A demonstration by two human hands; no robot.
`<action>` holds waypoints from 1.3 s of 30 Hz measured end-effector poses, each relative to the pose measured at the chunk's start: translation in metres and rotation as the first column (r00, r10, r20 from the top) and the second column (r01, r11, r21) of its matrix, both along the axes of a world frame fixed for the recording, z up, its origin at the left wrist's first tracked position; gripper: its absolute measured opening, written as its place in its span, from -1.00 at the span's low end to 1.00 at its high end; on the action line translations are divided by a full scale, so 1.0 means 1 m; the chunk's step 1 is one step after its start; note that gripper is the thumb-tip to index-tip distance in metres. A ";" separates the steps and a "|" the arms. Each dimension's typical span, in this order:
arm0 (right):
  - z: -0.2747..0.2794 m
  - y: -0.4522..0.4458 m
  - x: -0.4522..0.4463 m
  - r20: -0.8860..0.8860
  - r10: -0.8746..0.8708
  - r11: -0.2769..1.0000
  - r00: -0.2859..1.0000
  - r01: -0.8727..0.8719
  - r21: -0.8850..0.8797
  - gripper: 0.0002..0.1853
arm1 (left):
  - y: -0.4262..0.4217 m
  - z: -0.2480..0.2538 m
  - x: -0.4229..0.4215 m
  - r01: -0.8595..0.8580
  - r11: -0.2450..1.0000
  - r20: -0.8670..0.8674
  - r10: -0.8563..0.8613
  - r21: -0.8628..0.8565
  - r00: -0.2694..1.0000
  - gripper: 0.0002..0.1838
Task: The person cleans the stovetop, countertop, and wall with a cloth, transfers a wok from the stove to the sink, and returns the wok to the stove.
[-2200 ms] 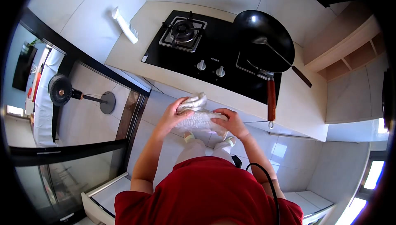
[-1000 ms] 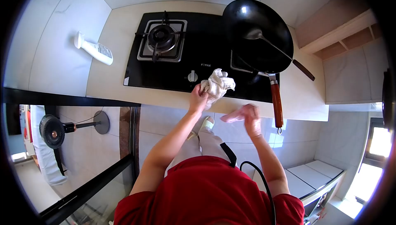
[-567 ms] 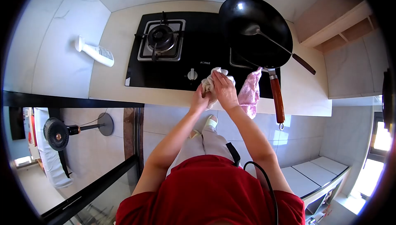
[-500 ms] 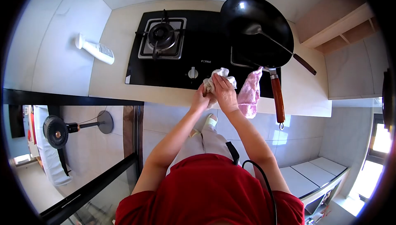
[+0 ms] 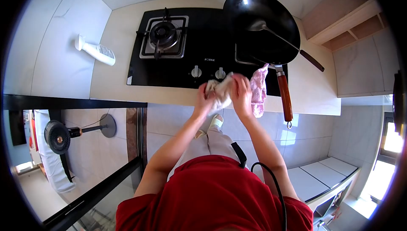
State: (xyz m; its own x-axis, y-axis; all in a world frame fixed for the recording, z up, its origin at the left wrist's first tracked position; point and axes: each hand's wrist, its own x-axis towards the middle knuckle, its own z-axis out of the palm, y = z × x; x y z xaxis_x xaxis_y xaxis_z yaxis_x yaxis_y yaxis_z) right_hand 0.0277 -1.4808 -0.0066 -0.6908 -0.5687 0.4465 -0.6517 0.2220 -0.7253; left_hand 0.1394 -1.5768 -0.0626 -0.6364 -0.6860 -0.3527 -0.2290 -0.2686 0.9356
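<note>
A crumpled off-white cloth is stretched between my two hands at the front edge of the gas cooktop. My left hand is closed on its left end. On the right end my right hand is closed too, its fingers slightly blurred. Just right of that hand a pink cloth hangs over the counter's front edge, beside the red-brown handle of a black wok. Two control knobs, the left knob and the right knob, stand behind the off-white cloth.
A spatula lies in the wok, its dark handle over the right rim. A white spray bottle is on the counter at left, near the bare burner. A wooden shelf stands at right; a fan is at lower left.
My hands have moved apart, and the bunched off-white cloth is now spread between them. The right knob, hidden before, now shows. The pink cloth hangs a little differently. The view has shifted slightly.
</note>
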 end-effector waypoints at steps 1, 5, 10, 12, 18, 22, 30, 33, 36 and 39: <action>0.012 -0.017 -0.005 -0.047 0.026 1.000 0.999 -0.026 -0.011 -0.79 | -0.009 0.002 -0.008 -0.020 0.997 0.021 0.022 -0.072 1.000 -0.47; -0.036 -0.044 -0.011 -0.255 0.146 0.974 0.956 -0.094 0.208 -0.69 | -0.024 -0.016 -0.028 -0.012 0.937 -0.040 -0.002 -0.349 0.999 -0.59; -0.045 -0.006 0.018 -0.097 0.157 0.954 0.983 -0.126 0.271 -0.68 | -0.018 -0.018 -0.015 0.174 0.885 0.210 -0.089 -0.431 0.974 -0.60; -0.044 0.013 0.022 0.008 0.146 0.956 0.989 -0.143 0.256 -0.68 | -0.010 -0.014 -0.006 0.260 0.821 0.260 -0.142 -0.507 0.955 -0.60; -0.018 0.017 -0.007 0.110 -0.058 0.994 0.992 0.047 0.102 -0.86 | -0.010 -0.019 -0.003 0.040 0.966 0.026 -0.035 -0.254 0.999 -0.55; -0.025 -0.028 -0.028 0.098 -0.038 0.999 0.995 0.037 0.011 -0.82 | -0.025 0.018 -0.031 0.066 0.998 0.229 -0.066 0.007 0.971 -0.54; -0.047 -0.007 -0.006 0.167 0.057 0.984 0.984 -0.084 0.158 -0.82 | -0.036 0.008 -0.043 0.050 0.962 0.126 -0.087 0.269 0.988 -0.59; -0.047 0.003 -0.005 0.238 0.058 0.975 0.969 -0.106 0.194 -0.82 | -0.037 0.007 -0.044 0.004 0.924 0.100 -0.046 0.382 0.994 -0.66; -0.037 -0.003 -0.013 0.218 0.016 0.997 0.976 -0.033 0.075 -0.82 | -0.036 -0.001 -0.046 -0.077 0.913 0.062 0.057 0.400 0.996 -0.71; -0.005 -0.027 -0.018 0.238 -0.104 0.986 0.966 0.131 -0.100 -0.79 | -0.033 -0.005 -0.051 -0.071 0.953 0.065 0.055 0.296 0.996 -0.72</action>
